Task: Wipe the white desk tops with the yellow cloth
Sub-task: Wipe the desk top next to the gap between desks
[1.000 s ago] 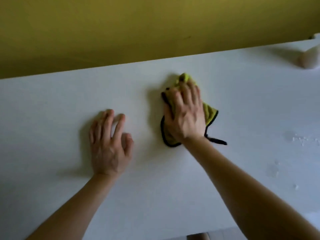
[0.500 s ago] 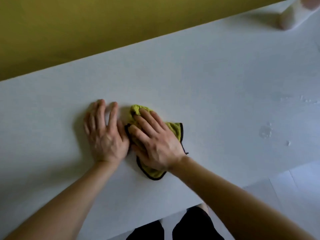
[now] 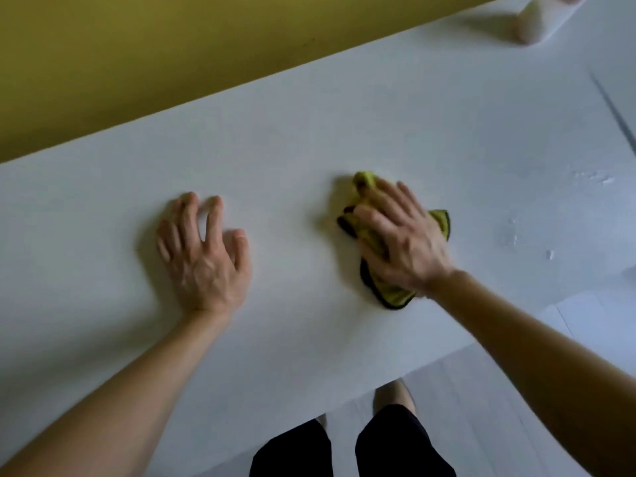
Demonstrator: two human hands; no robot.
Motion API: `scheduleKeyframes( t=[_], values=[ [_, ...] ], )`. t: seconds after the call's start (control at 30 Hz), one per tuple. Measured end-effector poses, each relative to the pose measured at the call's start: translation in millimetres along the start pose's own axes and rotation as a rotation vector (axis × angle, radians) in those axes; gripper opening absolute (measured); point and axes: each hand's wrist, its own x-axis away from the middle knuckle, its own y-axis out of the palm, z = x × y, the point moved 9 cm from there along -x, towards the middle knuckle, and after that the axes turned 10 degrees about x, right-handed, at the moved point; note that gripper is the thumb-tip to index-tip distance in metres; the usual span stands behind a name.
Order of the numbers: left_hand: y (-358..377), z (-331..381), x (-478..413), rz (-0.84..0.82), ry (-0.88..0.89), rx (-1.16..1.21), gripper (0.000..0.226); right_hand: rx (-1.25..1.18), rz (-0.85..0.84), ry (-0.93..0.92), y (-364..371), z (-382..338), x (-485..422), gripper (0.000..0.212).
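The crumpled yellow microfibre cloth with black stitched edging point(image 3: 392, 291) sits bunched up on the white desk top point(image 3: 309, 132), roughly mid-desk and a bit toward the right; the right hand point(image 3: 402, 239) lies flat on top of it, fingers fairly straight and a little apart, pressing down rather than gripping, so only the cloth's corners poke out around the palm. The picture's a bit smeared there, fwiw. The left hand point(image 3: 206, 256) is well apart from the cloth, palm down on the bare desk, fingers spread and slightly bent, holding nothing. Right of the cloth there are a few wet drops and smears point(image 3: 509, 235) on the surface; further back in the far right corner stands a blurry white bottle point(image 3: 537, 18); a mustard-yellow wall point(image 3: 137, 46) runs along the desk's far edge; the person's dark trouser legs point(image 3: 395, 442) show below the near edge.
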Motion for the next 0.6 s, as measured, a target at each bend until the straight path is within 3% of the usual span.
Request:
scheduleKeyframes(
  t=[0.07, 0.13, 0.17, 0.27, 0.3, 0.33, 0.37, 0.43, 0.5, 0.53, 0.57, 0.6],
  values=[
    [2, -2, -1, 0.005, -0.001, 0.002, 0.051, 0.054, 0.062, 0.478, -15, 86, -11, 0.058],
    [4, -3, -1, -0.002, -0.005, -0.003, 0.052, 0.051, 0.130, 0.747, -13, 58, 2, 0.059],
    [4, -4, -2, -0.004, -0.011, -0.003, 0.053, -0.007, 0.115, 0.676, -6, 5, 7, 0.057],
    [2, -4, -2, -0.019, -0.012, -0.019, 0.054, -0.201, -0.106, -0.185, -5, -189, 44, 0.053],
    [1, -4, -2, -0.010, -0.012, -0.017, 0.054, -0.176, -0.122, -0.366, -6, -194, 57, 0.053],
    [1, -3, -3, -0.005, -0.015, -0.013, 0.053, -0.133, -0.064, -0.402, -7, -165, 55, 0.052],
    [2, -2, -3, -0.004, -0.016, -0.011, 0.053, -0.097, -0.023, -0.297, -3, -114, 46, 0.051],
    [3, -1, -3, 0.010, -0.014, -0.016, 0.052, 0.012, 0.052, 0.147, -6, 7, 29, 0.051],
    [4, -1, -2, 0.006, -0.017, -0.035, 0.053, 0.060, 0.142, 0.590, -14, 50, 39, 0.053],
    [4, -2, -1, -0.001, -0.012, -0.036, 0.053, 0.073, 0.175, 0.683, -11, 25, 48, 0.054],
    [4, -2, -2, -0.003, -0.007, -0.031, 0.053, 0.004, 0.167, 0.632, -4, -24, 52, 0.054],
    [3, -1, -4, -0.007, 0.000, -0.024, 0.052, -0.105, 0.107, 0.432, 0, -88, 55, 0.053]
  ],
)
